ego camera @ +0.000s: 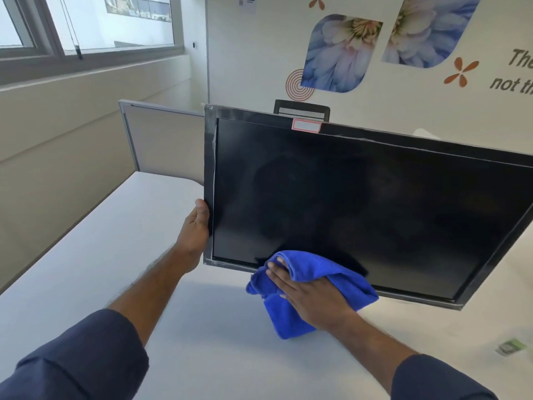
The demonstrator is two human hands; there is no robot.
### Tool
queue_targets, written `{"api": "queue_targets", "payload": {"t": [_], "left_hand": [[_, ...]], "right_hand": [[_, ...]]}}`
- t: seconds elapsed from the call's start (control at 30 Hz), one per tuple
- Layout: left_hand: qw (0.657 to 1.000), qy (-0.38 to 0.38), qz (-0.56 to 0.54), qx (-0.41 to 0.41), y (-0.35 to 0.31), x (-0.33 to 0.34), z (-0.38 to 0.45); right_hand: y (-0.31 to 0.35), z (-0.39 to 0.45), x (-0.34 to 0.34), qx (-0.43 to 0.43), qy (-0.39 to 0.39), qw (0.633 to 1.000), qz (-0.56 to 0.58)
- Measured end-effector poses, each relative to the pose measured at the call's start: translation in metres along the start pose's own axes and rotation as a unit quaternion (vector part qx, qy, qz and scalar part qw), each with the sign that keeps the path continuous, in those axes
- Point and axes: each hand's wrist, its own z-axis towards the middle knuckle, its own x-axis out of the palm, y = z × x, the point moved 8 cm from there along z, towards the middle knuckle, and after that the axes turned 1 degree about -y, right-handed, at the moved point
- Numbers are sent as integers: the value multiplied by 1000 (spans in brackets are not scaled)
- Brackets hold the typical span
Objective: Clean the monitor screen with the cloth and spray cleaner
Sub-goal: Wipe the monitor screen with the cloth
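- The monitor [360, 209] fills the middle and right of the frame, screen dark, tilted so its right end drops lower. It's over a white desk [95, 272].
- Left hand [196, 226] grips the monitor's left edge near the bottom corner, thumb on the front bezel; the fingers go behind, out of sight.
- Right hand [308, 295] lies flat with fingers straight on a blue microfiber cloth [314, 272], pressing it on the bottom edge of the screen, lower center of the frame.
- There's a red-bordered sticker [306, 126] on the top bezel, too blurry to read.
- Wall lettering [516, 73] at upper right is cut off, only "The" and "not th" show, next to blue flower decals [340, 53].
- A small green-and-white item [512, 347] sits on the desk at lower right, too blurred to identify.
- Peeling film or tape [214, 157] runs down the left bezel.
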Motion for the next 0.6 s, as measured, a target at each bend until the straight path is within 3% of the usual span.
{"api": "queue_targets", "payload": {"t": [0.4, 0.6], "left_hand": [[1000, -14, -5, -12, 1, -1, -1], [999, -28, 0, -18, 6, -3, 2]], "right_hand": [[-97, -133, 14, 102, -2, 993, -58], [-147, -125, -26, 197, -90, 973, -83]]}}
